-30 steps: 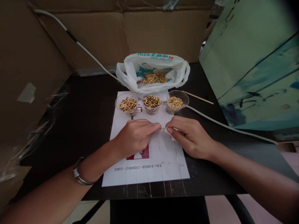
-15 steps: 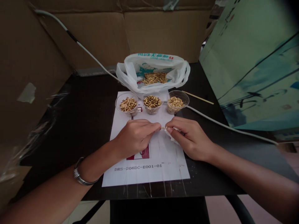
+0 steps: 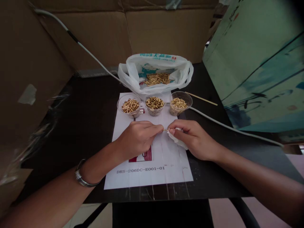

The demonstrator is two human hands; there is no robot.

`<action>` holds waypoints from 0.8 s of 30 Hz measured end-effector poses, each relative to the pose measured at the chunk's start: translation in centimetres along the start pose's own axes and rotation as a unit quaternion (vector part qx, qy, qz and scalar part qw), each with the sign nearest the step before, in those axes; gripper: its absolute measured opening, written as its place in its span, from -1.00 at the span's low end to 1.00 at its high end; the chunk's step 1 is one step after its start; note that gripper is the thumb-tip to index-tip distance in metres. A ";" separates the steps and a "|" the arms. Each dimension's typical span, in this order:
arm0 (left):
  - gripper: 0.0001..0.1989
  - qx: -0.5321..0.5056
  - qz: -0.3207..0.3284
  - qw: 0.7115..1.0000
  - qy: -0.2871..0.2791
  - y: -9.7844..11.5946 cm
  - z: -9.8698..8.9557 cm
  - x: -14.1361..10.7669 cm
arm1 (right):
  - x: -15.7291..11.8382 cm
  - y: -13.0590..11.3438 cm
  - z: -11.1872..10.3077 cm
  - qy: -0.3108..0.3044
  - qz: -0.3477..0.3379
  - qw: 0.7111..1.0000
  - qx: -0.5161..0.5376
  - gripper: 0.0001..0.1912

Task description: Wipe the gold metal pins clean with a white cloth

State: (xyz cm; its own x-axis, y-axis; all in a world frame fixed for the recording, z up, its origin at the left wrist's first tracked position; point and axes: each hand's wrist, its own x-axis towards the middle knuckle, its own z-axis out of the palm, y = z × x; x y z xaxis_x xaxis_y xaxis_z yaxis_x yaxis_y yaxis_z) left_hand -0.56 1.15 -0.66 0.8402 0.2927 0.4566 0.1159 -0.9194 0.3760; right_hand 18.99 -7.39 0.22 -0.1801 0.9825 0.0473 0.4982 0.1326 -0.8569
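My left fingers pinch a thin brass pin; my right fingers close on its other end and white tissue.

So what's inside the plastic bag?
A loose heap of gold-coloured pins shows in the plastic bag; whatever lies beneath them or behind its front wall is hidden.

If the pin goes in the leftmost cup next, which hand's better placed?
Left, probably. The left hand pinches one end of the gold pin and is nearer the leftmost cup; the right hand is farther off and also holds white tissue.
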 end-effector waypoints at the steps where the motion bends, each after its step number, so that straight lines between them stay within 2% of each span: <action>1: -0.79 0.000 -0.001 1.000 -0.001 0.0 0.0 0.0 | 0.0 0.0 0.1 0.004 0.000 1.000 -0.006 -0.78; 6: -0.79 0.000 -0.003 1.000 0.004 -0.2 0.2 0.0 | -0.1 -0.1 0.7 0.043 0.021 0.999 -0.021 -0.79; 15: -0.78 -0.008 0.020 1.000 0.013 -0.3 0.1 -0.1 | 0.2 0.1 -0.4 -0.006 0.008 1.000 0.000 -0.80; 24: -0.81 -0.001 -0.008 1.000 0.021 -0.1 0.3 -0.1 | -0.3 -0.6 1.3 0.085 0.022 0.996 -0.029 -0.82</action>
State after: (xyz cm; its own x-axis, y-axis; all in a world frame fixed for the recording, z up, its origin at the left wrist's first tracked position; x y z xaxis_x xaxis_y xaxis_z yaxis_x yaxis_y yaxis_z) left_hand -0.46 1.12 -0.98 0.8152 0.3187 0.4835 0.1289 -0.9138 0.3851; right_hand 17.67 -7.92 0.06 -0.0132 0.9948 0.1013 0.5522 0.0918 -0.8286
